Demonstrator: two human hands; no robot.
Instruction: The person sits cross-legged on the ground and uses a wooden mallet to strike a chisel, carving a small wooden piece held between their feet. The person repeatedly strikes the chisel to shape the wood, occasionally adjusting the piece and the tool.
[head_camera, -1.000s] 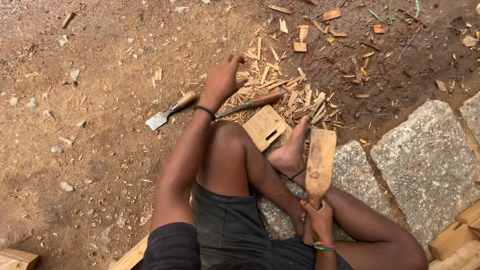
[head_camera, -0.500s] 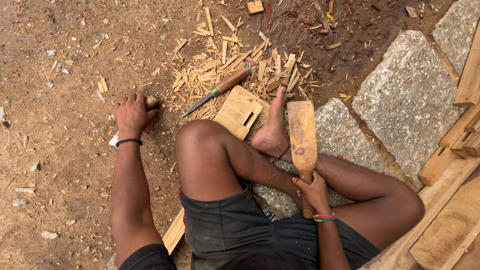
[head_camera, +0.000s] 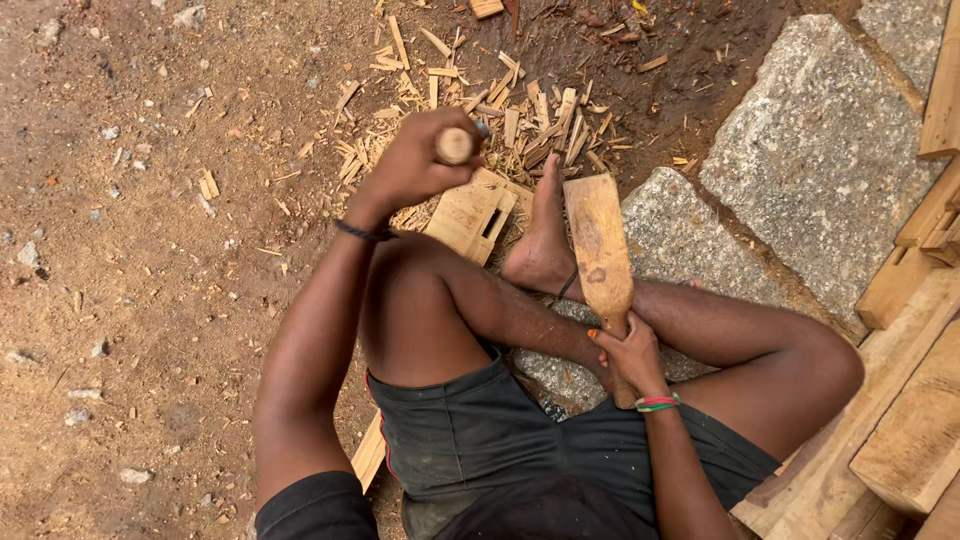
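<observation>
My left hand (head_camera: 405, 170) is closed around a chisel, of which only the round wooden handle end (head_camera: 455, 146) shows; its blade is hidden. The hand hovers just over a small pale wood block (head_camera: 468, 215) with a rectangular slot cut in it, lying on the dirt. My bare foot (head_camera: 545, 240) rests against the block's right side. My right hand (head_camera: 630, 355) grips the handle of a flat wooden mallet (head_camera: 600, 245), whose head points away from me beside the foot.
Wood chips (head_camera: 530, 110) litter the dirt beyond the block. Two grey stone slabs (head_camera: 820, 150) (head_camera: 680, 225) lie to the right. Stacked timber pieces (head_camera: 910, 420) fill the right edge, and a plank (head_camera: 368, 455) sticks out under my left leg.
My left hand reached out to a chisel on the dirt at the left, took hold of it and brought it over the slotted block. The right hand kept hold of the mallet.
</observation>
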